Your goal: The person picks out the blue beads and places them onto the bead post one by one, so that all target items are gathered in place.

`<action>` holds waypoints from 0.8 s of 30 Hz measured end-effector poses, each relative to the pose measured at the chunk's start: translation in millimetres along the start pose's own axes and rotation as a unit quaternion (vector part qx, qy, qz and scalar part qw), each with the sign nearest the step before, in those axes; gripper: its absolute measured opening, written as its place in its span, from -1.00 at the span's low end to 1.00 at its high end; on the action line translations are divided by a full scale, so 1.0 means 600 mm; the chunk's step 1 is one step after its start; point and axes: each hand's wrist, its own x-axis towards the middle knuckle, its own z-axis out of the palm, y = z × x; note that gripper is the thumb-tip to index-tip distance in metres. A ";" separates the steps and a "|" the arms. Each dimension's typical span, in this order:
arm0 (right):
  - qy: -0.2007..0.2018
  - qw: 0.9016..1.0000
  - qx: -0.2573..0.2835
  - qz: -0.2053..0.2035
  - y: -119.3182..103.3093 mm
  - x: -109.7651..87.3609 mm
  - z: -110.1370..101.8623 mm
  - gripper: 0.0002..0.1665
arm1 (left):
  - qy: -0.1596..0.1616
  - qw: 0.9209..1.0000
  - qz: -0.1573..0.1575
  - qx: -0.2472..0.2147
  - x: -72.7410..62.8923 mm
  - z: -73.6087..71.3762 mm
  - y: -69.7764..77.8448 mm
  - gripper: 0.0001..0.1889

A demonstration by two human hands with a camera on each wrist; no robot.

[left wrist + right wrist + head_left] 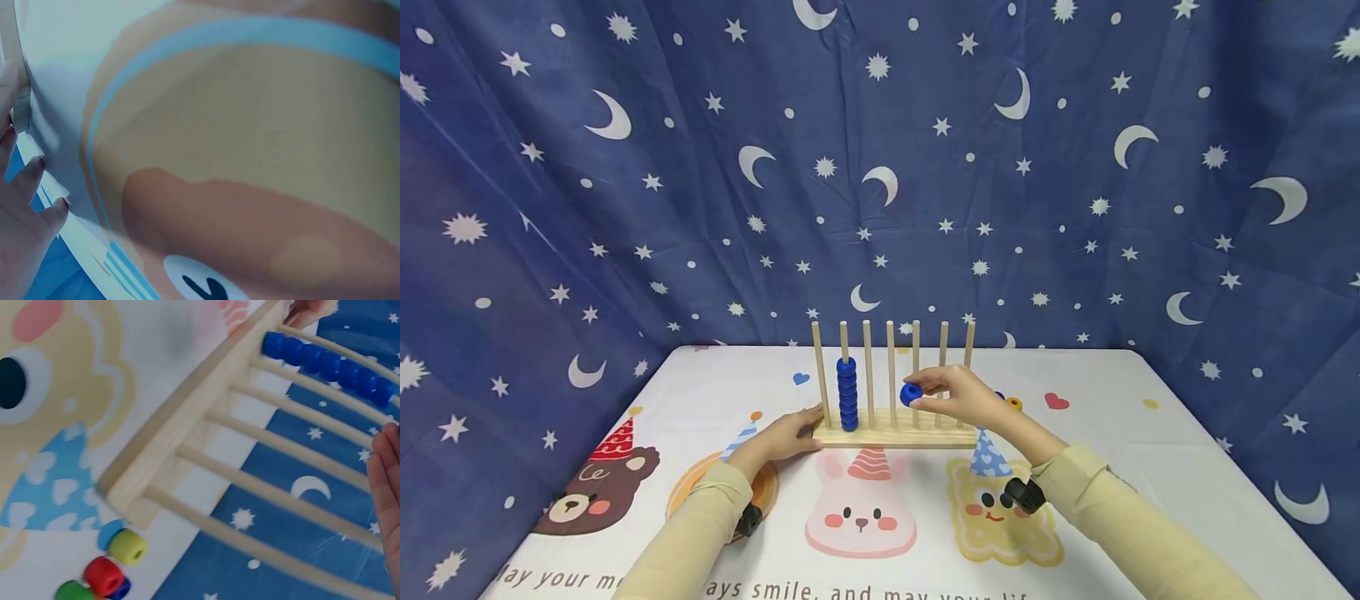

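A wooden counting frame (pixel 880 437) stands on the table, its upright pegs rising from a flat base. Blue beads (pixel 847 396) are stacked on the second peg from the left. My right hand (pixel 962 396) pinches a single blue bead (pixel 912 394) between thumb and fingers, in front of the pegs right of the middle and below their tops. That bead is outside the right wrist view, where only some fingers (pixel 389 481) show. My left hand (pixel 781 437) holds the left end of the base, thumb at the front corner and fingers farther back.
Loose beads lie past the base's right end, among them a yellow bead (pixel 128 546), a red bead (pixel 104 575) and a green bead (pixel 75 592). My right forearm partly covers them in the head view. A blue starry curtain (pixel 880 208) hangs behind the printed tablecloth (pixel 1120 467).
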 end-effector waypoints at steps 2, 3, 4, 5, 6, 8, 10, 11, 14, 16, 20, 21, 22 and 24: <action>-0.002 1.000 -0.003 -0.002 -0.011 0.005 -0.003 -0.54 | 0.000 1.000 0.005 0.001 0.001 -0.003 0.002 -0.35; -0.003 1.000 -0.004 -0.001 -0.015 0.007 -0.004 -0.54 | -0.001 1.000 0.006 0.001 0.002 -0.004 0.002 -0.35; -0.002 1.000 -0.008 -0.003 -0.019 0.010 -0.005 -0.54 | -0.001 1.000 0.008 0.003 0.004 -0.004 0.002 -0.35; -0.001 1.000 -0.010 -0.006 -0.023 0.012 -0.006 -0.55 | 0.000 1.000 0.009 0.006 0.005 -0.004 0.002 -0.35; 0.001 1.000 -0.010 -0.009 -0.026 0.015 -0.007 -0.54 | 0.001 1.000 0.010 0.008 0.007 -0.004 0.001 -0.36; 0.005 1.000 -0.009 -0.016 -0.032 0.021 -0.006 -0.53 | 0.005 1.000 0.004 0.008 0.008 -0.003 -0.001 -0.36; 0.013 1.000 -0.004 -0.025 -0.037 0.027 -0.004 -0.52 | 0.009 1.000 0.000 0.008 0.008 -0.003 -0.003 -0.37; 0.018 0.999 -0.003 -0.028 -0.039 0.030 -0.002 -0.52 | 0.010 1.000 -0.001 0.009 0.008 -0.004 -0.003 -0.37; 0.035 0.999 -0.002 -0.033 -0.042 0.035 0.003 -0.53 | 0.006 1.000 -0.006 -0.002 0.006 -0.003 -0.003 -0.37; 0.048 0.998 -0.002 -0.034 -0.044 0.038 0.007 -0.54 | 0.004 1.000 -0.004 -0.009 0.003 -0.001 -0.003 -0.37; 0.060 0.998 0.002 -0.035 -0.049 0.048 0.015 -0.55 | 0.007 1.000 0.000 -0.006 -0.004 0.000 0.000 -0.37; 0.061 0.998 0.004 -0.034 -0.052 0.051 0.016 -0.55 | 0.008 1.000 -0.001 -0.004 -0.006 0.000 0.000 -0.37; 0.063 0.997 0.006 -0.033 -0.054 0.055 0.017 -0.55 | 0.008 1.000 -0.001 -0.004 -0.007 0.000 -0.001 -0.37; 0.066 0.997 0.003 -0.033 -0.059 0.063 0.018 -0.55 | 0.006 1.000 -0.006 -0.006 -0.008 0.001 -0.003 -0.37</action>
